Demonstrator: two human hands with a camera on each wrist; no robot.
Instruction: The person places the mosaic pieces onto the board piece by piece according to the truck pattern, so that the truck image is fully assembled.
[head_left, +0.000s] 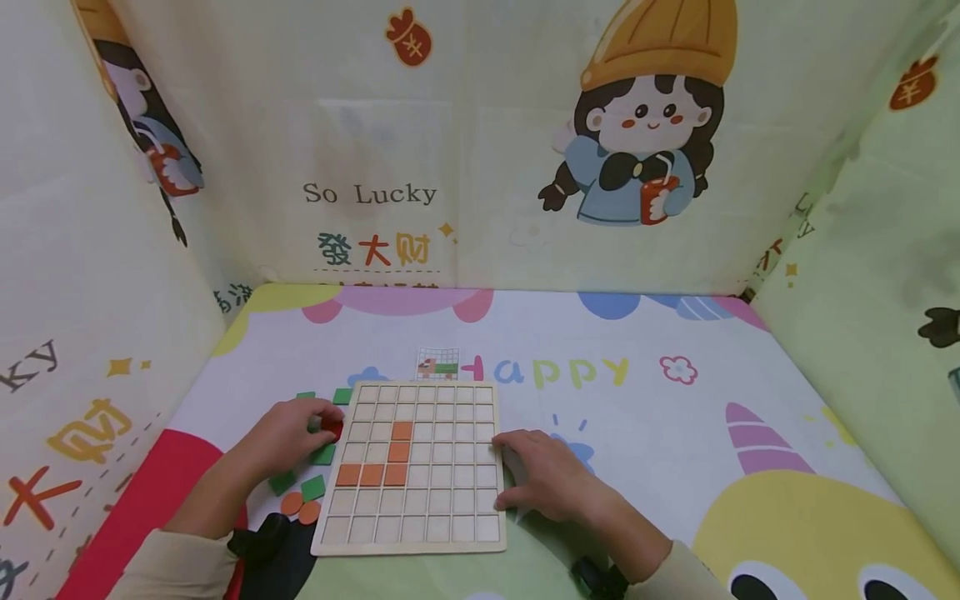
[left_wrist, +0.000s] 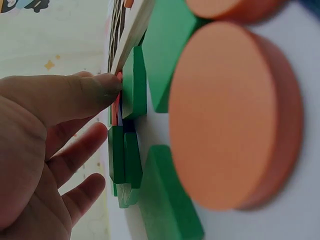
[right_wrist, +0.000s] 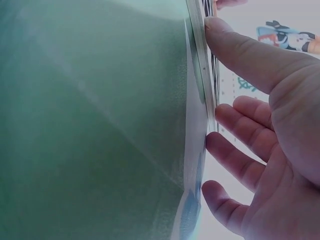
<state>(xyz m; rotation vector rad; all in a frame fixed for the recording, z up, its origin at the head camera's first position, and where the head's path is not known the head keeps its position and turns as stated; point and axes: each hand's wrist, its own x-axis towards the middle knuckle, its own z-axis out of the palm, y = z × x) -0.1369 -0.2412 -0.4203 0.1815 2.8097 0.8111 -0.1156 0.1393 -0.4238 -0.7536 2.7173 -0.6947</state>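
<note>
A wooden grid board (head_left: 450, 500) lies flat on the table, with several orange square tiles (head_left: 371, 475) set in an L shape in its cells. Just off its left edge, my left hand (head_left: 288, 433) pinches a red piece (head_left: 337, 430) between thumb and index finger; its shape is mostly covered. Green square tiles (left_wrist: 134, 82) lie loose around that hand, some stacked. My right hand (head_left: 543, 471) rests at the board's right edge, its thumb and fingertips touching the rim, the fingers loosely extended in the right wrist view.
Two orange discs (head_left: 291, 503) lie by the board's lower left, near a green tile (head_left: 312, 488). Behind the board is a small card (head_left: 438, 364) with a gridded coloured picture. Printed cloth walls (head_left: 495, 167) enclose the table's back and sides.
</note>
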